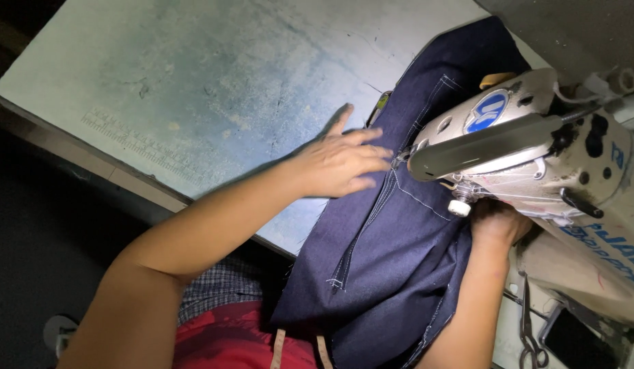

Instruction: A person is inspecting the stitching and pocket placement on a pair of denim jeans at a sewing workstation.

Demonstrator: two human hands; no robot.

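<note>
One length of dark blue denim (392, 253) is lying across the pale worktop (194, 82), running under the head of a single cream sewing machine (535, 157) and hanging off the near edge. The left hand (341, 164) is pressing flat on the cloth, fingers (371, 152) spread wide, just beside the needle area. The right hand (496, 222) is sitting half hidden beneath the machine, touching the denim; its grip cannot be told. Open worktop is stretching away left of the cloth. One pair of scissors (529, 335) is lying at the right.
</note>
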